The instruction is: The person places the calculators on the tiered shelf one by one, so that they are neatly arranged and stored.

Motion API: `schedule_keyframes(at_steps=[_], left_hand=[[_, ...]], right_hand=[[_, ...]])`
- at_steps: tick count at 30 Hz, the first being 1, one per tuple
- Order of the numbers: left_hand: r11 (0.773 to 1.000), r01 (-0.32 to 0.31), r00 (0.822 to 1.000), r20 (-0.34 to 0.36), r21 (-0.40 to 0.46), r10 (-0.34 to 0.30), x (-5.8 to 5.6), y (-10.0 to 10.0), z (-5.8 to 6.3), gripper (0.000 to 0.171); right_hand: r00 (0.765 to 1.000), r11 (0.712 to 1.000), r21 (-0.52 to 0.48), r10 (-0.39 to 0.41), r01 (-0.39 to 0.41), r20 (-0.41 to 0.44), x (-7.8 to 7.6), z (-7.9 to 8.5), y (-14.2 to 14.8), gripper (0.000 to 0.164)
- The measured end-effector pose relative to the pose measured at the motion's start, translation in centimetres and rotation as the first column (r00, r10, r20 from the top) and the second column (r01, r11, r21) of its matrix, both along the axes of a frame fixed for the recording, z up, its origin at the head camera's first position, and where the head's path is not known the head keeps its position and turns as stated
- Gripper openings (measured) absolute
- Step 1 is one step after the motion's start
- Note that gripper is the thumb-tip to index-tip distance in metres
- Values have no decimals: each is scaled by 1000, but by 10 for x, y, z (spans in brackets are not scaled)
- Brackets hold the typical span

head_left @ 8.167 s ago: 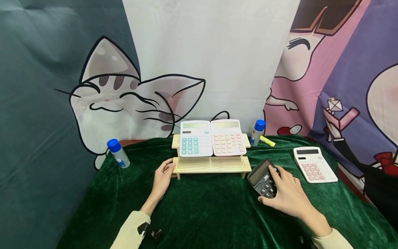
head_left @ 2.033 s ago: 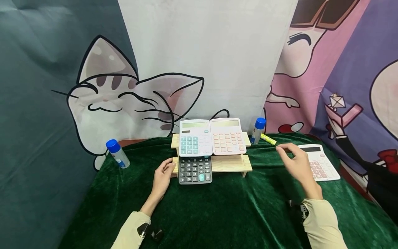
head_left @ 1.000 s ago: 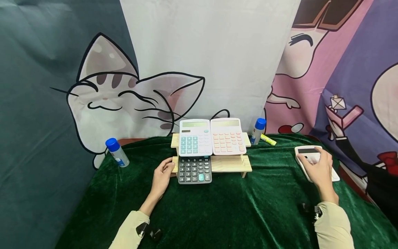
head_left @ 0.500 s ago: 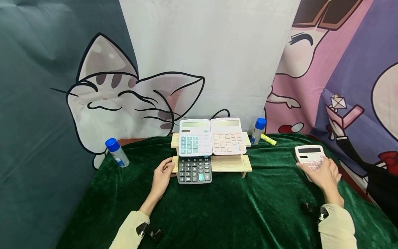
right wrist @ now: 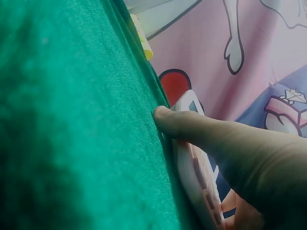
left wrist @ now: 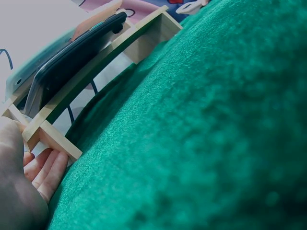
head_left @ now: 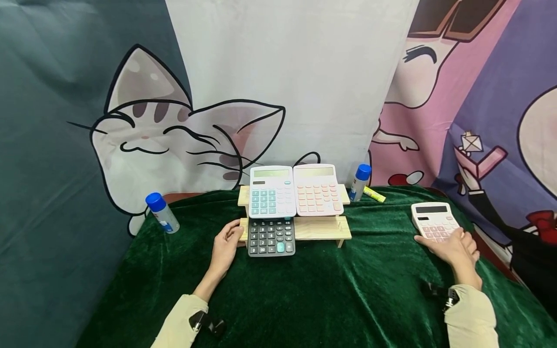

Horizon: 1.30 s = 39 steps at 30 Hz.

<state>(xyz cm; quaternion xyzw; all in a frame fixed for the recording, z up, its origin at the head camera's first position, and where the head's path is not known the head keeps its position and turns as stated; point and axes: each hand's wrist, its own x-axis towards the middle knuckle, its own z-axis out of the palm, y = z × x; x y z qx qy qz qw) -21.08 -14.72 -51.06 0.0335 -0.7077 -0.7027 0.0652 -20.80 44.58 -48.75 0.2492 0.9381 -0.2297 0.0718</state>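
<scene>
The white calculator with pink keys (head_left: pixel 435 224) lies flat near the right edge of the bench (head_left: pixel 330 290), on the green velvet cloth, well apart from the wooden rack. The right hand (head_left: pixel 452 246) lies over its near end, palm down, thumb stretched along the calculator's left edge and the fingers laid over the keys toward the right edge; in the right wrist view the thumb (right wrist: pixel 192 125) presses against the side of the calculator (right wrist: pixel 199 167) where it meets the cloth, so the hand grasps it across its width. The forearm runs back toward the body in a cream sleeve. The left hand (head_left: pixel 226 244) rests on the cloth with relaxed fingers touching the left end of the wooden rack (head_left: pixel 322 228); the left wrist view shows the fingers (left wrist: pixel 45 167) against the rack's foot (left wrist: pixel 53 143), holding nothing. A black calculator (head_left: pixel 271 237) leans on the rack's lower step, with a teal-keyed calculator (head_left: pixel 271 192) and a pink calculator (head_left: pixel 317 190) side by side on the upper step. A blue-capped glue stick (head_left: pixel 162 212) leans at the far left, another (head_left: pixel 359 181) behind the rack beside a yellow marker (head_left: pixel 375 195).
</scene>
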Motion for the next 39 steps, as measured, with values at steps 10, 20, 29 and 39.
schedule_keyframes(at_steps=[10,20,29,39], left_hand=[[1000,4,1000,19,-22,-4,1,-1,1,39],[1000,10,999,31,-27,-10,5,-1,9,40],[1000,11,999,38,-19,-10,4,0,12,39],[999,-16,1000,6,-50,16,0,0,0,39]], right_hand=[[999,1000,28,4,-3,-44,1,-1,0,140],[992,1000,-5,-30,29,-122,2,4,-5,130],[960,998,57,10,6,-281,0,11,-17,119],[940,997,51,73,-59,-333,1,23,-34,115]])
